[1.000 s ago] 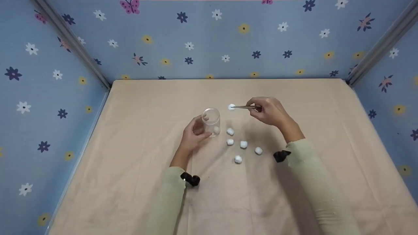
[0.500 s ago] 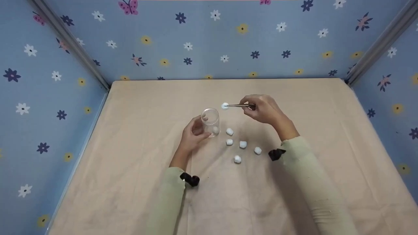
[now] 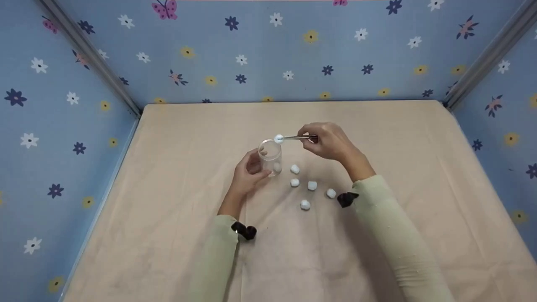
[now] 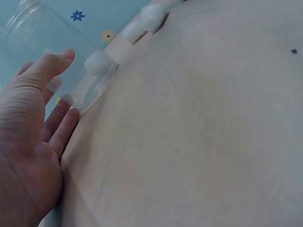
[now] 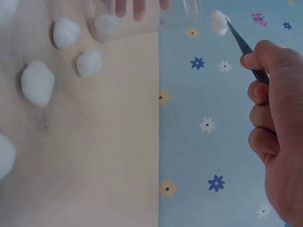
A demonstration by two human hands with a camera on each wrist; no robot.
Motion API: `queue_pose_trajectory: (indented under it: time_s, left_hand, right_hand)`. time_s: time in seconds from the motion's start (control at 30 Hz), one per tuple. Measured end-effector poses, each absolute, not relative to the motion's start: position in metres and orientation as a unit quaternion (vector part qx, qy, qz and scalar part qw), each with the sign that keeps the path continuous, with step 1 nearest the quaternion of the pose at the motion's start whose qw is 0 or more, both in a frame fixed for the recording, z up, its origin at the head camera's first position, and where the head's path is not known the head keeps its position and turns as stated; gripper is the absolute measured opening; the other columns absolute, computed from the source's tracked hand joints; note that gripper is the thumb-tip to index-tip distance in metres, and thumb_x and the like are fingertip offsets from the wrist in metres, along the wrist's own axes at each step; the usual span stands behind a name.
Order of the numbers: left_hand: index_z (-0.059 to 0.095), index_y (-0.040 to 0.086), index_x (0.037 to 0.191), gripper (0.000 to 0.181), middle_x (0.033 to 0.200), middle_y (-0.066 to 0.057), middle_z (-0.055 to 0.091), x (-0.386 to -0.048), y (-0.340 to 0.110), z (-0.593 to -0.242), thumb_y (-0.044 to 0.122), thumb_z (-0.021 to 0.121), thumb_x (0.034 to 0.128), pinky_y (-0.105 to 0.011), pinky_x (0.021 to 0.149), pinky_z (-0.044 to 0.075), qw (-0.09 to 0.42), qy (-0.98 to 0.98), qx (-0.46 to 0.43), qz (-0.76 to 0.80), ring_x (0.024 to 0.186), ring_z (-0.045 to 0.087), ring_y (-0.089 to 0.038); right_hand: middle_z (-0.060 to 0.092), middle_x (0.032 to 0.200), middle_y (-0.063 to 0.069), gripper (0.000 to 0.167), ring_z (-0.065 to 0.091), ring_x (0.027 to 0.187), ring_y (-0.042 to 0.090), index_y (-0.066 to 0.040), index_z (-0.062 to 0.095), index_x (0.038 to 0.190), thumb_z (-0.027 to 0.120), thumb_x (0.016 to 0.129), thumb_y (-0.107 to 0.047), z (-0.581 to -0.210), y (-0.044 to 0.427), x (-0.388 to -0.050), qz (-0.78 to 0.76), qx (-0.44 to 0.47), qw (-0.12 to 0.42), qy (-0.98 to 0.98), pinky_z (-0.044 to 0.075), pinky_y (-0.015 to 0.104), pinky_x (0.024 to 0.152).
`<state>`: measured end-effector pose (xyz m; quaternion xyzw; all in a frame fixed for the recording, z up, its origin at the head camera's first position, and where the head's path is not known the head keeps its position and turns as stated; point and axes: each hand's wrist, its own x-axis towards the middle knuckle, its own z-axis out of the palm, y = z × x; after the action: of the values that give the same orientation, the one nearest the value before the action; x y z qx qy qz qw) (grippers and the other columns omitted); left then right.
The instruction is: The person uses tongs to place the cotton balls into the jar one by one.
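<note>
My left hand (image 3: 248,175) grips a clear open-topped jar (image 3: 270,156) standing on the table, thumb on the near side and fingers round the far side. One white cotton ball (image 4: 98,63) lies at the bottom of the jar. My right hand (image 3: 329,141) holds metal tweezers (image 3: 300,137), pointing left. Their tips pinch another cotton ball (image 3: 278,139), which hangs at the right edge of the jar's mouth; in the right wrist view this cotton ball (image 5: 219,22) shows just beyond the rim.
Several loose cotton balls (image 3: 312,186) lie on the cloth to the right of the jar. A beige cloth (image 3: 176,176) covers the table. Blue flowered panels (image 3: 268,50) stand at the back and both sides. Each wrist bears a black camera mount (image 3: 244,230).
My right hand has moved left with the tweezers, bringing the pinched cotton ball from right of the jar to its rim. The left hand and jar have stayed in place.
</note>
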<state>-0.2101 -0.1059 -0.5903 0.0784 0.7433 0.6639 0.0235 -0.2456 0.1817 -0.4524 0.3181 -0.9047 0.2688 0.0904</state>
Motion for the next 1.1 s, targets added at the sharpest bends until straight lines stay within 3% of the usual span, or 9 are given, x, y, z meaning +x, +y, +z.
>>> queue_pose_trajectory:
  time_s: [0.37, 0.73, 1.1]
  left_hand:
    - [0.055, 0.005, 0.162, 0.074, 0.156, -0.021, 0.066, -0.210, -0.106, -0.588, -0.001, 0.086, 0.0955, -0.048, 0.129, 0.056, 0.022, 0.745, 0.075, 0.663, 0.150, 0.063, -0.039]
    - [0.054, 0.007, 0.163, 0.075, 0.155, -0.022, 0.065, -0.209, -0.105, -0.587, -0.001, 0.087, 0.0954, -0.050, 0.131, 0.055, 0.034, 0.749, 0.054, 0.660, 0.151, 0.063, -0.040]
    - [0.053, 0.011, 0.164, 0.077, 0.157, -0.019, 0.064, -0.208, -0.104, -0.584, 0.001, 0.086, 0.0961, -0.045, 0.133, 0.053, 0.048, 0.755, 0.038, 0.653, 0.153, 0.061, -0.040]
  right_hand:
    - [0.083, 0.094, 0.014, 0.017, 0.070, 0.075, 0.029, -0.007, 0.083, 0.112, 0.072, 0.101, -0.013, -0.455, 0.169, -0.242, 0.266, 0.329, 0.084, -0.902, 0.056, 0.040, 0.068]
    - [0.081, 0.090, 0.014, 0.016, 0.069, 0.073, 0.028, -0.007, 0.083, 0.110, 0.072, 0.101, -0.013, -0.460, 0.165, -0.242, 0.269, 0.340, 0.087, -0.897, 0.054, 0.039, 0.067]
    - [0.080, 0.087, 0.014, 0.015, 0.067, 0.071, 0.027, -0.008, 0.082, 0.111, 0.073, 0.100, -0.013, -0.462, 0.167, -0.240, 0.269, 0.336, 0.082, -0.899, 0.052, 0.036, 0.066]
